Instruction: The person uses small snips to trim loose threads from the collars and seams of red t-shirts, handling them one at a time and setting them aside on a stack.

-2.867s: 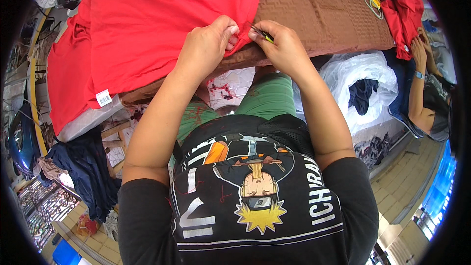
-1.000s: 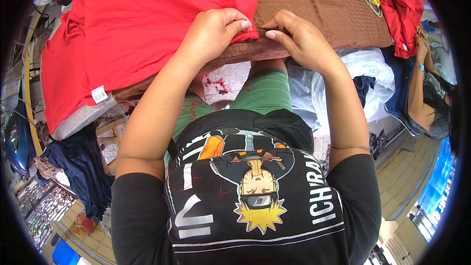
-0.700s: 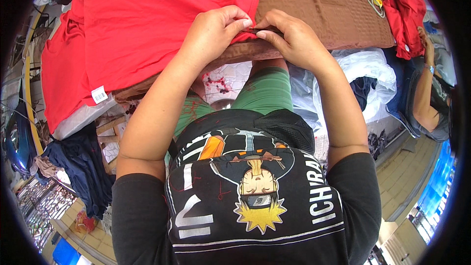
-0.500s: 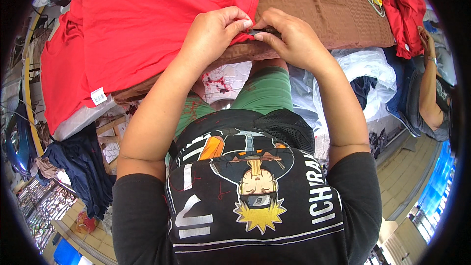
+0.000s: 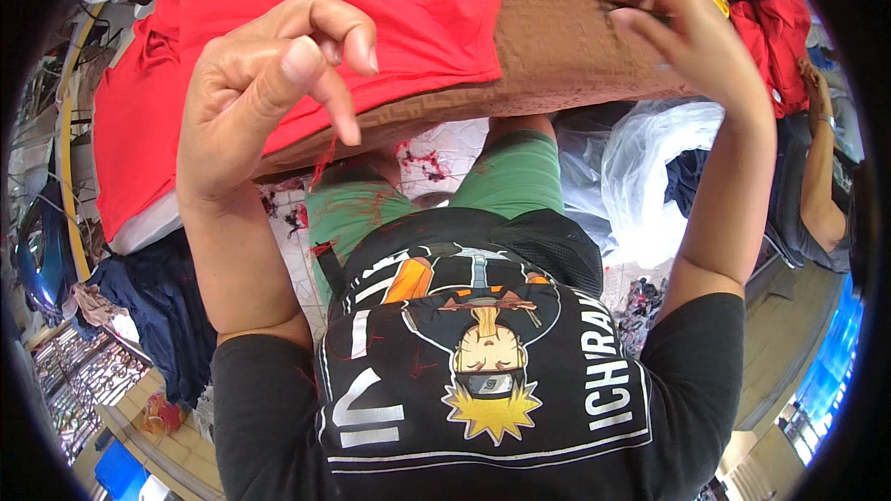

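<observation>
A red garment (image 5: 427, 19) lies spread over the brown patterned cloth (image 5: 548, 32) of the work surface. My left hand (image 5: 269, 83) is raised above its near edge, fingers bent but apart, with no garment in them. Just below those fingertips, a thin red thread scrap (image 5: 325, 162) hangs in the air. Farther right, my right hand (image 5: 691, 37) is closed around a small dark tool (image 5: 631, 7) whose tip shows between thumb and forefinger; blur hides its exact kind. That hand is over the brown cloth, apart from the red garment.
At the right lie more red cloth (image 5: 789, 37) and a yellow tape measure (image 5: 716, 2). Another person's arm (image 5: 817, 148) reaches in there. White plastic bags (image 5: 640, 176) sit below the edge; dark clothes (image 5: 153, 315) hang at the left. Thread scraps dot my green shorts (image 5: 510, 172).
Both hands have let go of the garment's edge and parted. The left moved left and nearer, its fingers opening; the right moved right with the dark tool. A red thread scrap now hangs below the left.
</observation>
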Demonstrator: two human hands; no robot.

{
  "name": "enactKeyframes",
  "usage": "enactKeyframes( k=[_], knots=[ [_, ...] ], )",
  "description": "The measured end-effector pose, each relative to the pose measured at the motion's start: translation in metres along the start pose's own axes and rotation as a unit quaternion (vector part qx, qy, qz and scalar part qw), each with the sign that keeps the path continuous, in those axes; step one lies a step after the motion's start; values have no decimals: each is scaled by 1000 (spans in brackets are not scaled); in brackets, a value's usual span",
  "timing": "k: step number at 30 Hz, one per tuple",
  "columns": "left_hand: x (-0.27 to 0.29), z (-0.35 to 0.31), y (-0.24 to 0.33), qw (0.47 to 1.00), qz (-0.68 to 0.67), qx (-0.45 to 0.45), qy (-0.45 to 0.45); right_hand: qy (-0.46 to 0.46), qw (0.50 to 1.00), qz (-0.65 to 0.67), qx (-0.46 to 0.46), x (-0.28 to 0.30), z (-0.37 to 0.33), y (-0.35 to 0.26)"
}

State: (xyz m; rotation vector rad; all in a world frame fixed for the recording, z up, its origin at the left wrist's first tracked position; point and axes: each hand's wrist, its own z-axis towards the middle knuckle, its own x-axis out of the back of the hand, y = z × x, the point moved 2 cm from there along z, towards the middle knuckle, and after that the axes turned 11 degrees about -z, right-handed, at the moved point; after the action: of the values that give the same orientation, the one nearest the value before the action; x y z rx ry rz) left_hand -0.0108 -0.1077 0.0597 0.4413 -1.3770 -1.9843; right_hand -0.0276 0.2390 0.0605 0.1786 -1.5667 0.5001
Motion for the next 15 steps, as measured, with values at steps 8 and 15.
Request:
enactKeyframes(
  k=[8, 15],
  knots=[
    [-20, -14, -62, 944, 272, 140, 121, 100, 973, 209, 24, -59, -5, -14],
    [-39, -29, -97, 892, 381, 182, 164, 78, 948, 302, 66, -120, 17, -64]
  ],
)
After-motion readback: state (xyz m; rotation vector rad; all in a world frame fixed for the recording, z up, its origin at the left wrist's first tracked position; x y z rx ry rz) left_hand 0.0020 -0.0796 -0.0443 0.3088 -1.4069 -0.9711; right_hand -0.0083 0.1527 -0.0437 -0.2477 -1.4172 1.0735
